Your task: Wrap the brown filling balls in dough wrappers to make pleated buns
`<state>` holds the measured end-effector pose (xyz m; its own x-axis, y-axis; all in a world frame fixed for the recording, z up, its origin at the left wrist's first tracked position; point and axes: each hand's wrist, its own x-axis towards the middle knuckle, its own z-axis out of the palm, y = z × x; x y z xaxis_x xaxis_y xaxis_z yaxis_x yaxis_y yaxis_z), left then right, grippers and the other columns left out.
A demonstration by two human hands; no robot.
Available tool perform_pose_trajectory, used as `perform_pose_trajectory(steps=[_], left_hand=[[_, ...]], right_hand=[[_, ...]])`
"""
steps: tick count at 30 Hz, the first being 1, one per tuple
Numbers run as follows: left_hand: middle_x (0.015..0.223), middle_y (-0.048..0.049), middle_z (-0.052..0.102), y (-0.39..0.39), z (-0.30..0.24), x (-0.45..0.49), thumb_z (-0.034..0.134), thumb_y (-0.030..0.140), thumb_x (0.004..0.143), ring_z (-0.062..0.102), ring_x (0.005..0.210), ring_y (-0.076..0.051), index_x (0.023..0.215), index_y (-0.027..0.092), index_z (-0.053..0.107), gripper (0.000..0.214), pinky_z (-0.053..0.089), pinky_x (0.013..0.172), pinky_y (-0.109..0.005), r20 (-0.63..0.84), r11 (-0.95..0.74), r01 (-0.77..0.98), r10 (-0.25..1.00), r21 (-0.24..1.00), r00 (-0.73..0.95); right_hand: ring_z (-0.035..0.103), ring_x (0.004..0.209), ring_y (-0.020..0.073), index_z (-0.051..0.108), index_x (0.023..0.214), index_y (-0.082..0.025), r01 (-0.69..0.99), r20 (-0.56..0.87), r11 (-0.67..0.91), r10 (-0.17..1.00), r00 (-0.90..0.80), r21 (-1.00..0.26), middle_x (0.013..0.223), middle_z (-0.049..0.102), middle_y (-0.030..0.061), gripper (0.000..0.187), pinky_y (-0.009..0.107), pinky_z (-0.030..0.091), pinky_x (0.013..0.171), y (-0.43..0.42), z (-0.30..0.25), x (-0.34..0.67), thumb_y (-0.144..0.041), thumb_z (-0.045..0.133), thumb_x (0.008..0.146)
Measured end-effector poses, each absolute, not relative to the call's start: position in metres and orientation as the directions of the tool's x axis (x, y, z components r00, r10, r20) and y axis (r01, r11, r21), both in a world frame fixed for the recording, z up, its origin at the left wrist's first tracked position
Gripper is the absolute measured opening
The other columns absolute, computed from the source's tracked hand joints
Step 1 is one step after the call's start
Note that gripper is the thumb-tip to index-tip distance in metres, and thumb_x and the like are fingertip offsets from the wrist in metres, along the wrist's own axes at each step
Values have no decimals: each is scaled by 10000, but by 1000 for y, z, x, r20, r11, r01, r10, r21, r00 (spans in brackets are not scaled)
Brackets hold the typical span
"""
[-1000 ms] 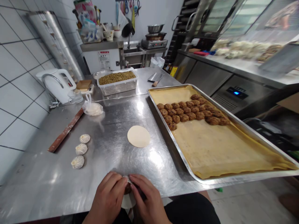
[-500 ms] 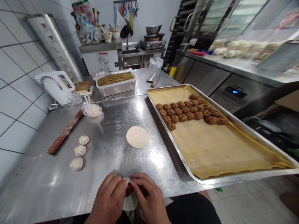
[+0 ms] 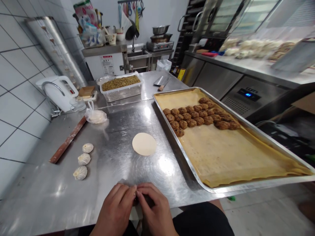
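Note:
At the near edge of the steel table [image 3: 118,108], my left hand [image 3: 115,209] and my right hand [image 3: 155,209] are pressed together, fingers pinched around a dough wrapper with brown filling [image 3: 136,198] that is almost hidden between them. A flat round dough wrapper [image 3: 144,144] lies on the table just beyond my hands. Three pleated dumplings [image 3: 83,159] sit in a row to the left. A large metal tray [image 3: 172,137] lined with yellow paper holds several brown filling balls [image 3: 197,114] at the right.
A wooden rolling pin [image 3: 67,141] lies at the left by a small plastic bag [image 3: 95,115]. Behind stand a white kettle [image 3: 59,91], a plastic tub of grain [image 3: 121,86] and a dough scraper [image 3: 162,82]. A steel counter [image 3: 246,68] runs along the right.
My fingers have closed tighter over the wrapper, so less dough and filling shows. The view has shifted slightly; nothing on the table has moved.

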<state>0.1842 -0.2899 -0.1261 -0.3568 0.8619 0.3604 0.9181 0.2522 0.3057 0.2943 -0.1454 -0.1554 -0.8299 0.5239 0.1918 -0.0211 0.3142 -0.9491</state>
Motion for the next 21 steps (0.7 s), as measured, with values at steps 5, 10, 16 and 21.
perform_pose_trajectory(steps=[5,10,16,21], left_hand=[[911,-58,668,-290,-125,185,505,66,1000,627,808,-194,1201,163,642,262,574,726,-341,432,209,939,846,274,-314],[939,-72,682,-286,-125,189,495,54,993,647,867,-213,1075,172,649,211,577,796,-371,496,232,940,803,252,-331],[923,-67,679,-289,-127,186,477,102,1027,637,803,-194,1282,164,632,305,576,708,-336,402,227,935,856,273,-325],[911,-54,672,-285,-130,195,532,97,1005,641,833,-187,1117,192,684,211,567,757,-330,473,290,873,751,391,-461]], right_hand=[[746,1090,245,748,1220,-259,-128,340,449,431,-836,-884,1204,767,106,273,375,636,949,-145,-164,301,-175,599,1006],[762,946,227,778,902,-240,17,175,309,582,-794,-951,1029,777,81,175,338,646,838,-145,-160,296,-250,638,1007],[733,1078,222,736,1222,-274,-150,355,453,410,-840,-879,1189,761,93,287,364,636,930,-148,-158,299,-148,593,1007],[747,1092,250,743,1233,-266,-69,297,436,483,-824,-897,1202,770,103,262,385,648,945,-145,-169,305,-205,637,1001]])
